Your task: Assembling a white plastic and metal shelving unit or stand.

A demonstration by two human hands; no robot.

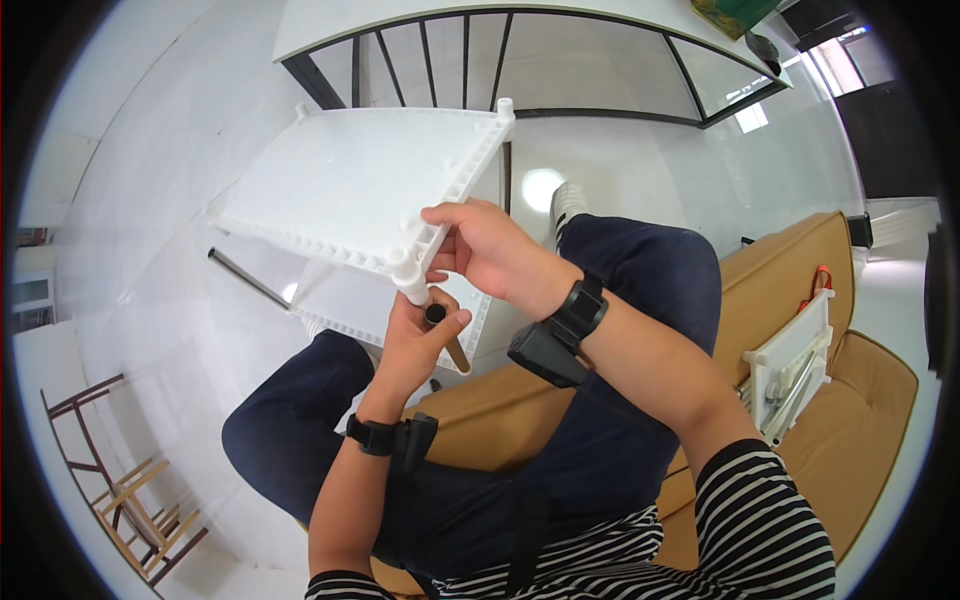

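Observation:
A white plastic shelf panel (340, 165) with peg corners is held tilted in front of me. My right hand (495, 255) grips its near right edge beside a round corner socket (406, 268). Just below that socket, my left hand (408, 340) is closed around the top of a metal tube (458, 352), thumb along its side. The tube's dark hollow end is uncovered, beside the socket and not inside it. Beneath lies a second white shelf panel (345, 305), partly hidden by the upper one and my hands. Another metal tube (248, 278) rises at its left.
A white table (385, 22) with a black metal frame stands ahead, a green item (735, 14) on it. I sit on a tan sofa (790, 255); white plastic parts with metal tubes (795, 385) lie there at right. A wooden chair frame (140, 510) stands at lower left.

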